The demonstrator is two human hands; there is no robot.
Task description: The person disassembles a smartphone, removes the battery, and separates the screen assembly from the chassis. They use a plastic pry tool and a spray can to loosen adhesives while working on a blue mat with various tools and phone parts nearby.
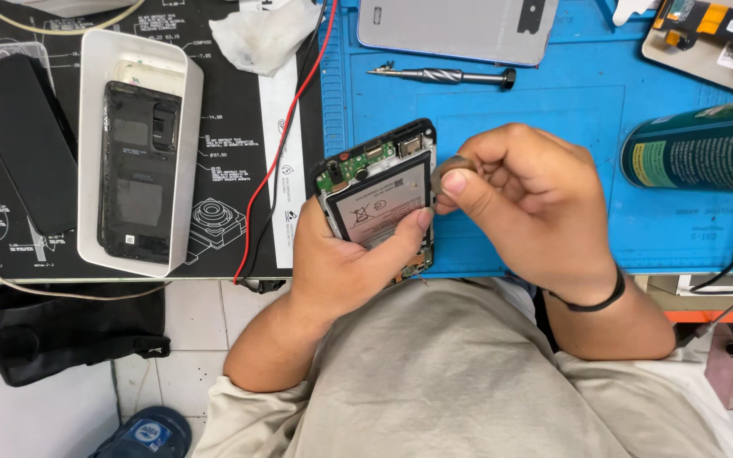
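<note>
While the left hand (pixel 341 263) cradles an opened phone (pixel 379 199) at centre frame, thumb pressed across its exposed battery, the right hand (pixel 523 199) pinches a small dark part (pixel 450 166) at its right edge. Light, rigid, fragile inside, it looks best gripped by the frame. A screwdriver (pixel 443 75) lies above on the blue mat (pixel 604 110).

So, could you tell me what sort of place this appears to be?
Probably a phone repair bench: the left hand holds an opened phone above a blue work mat, with a screwdriver nearby.
</note>
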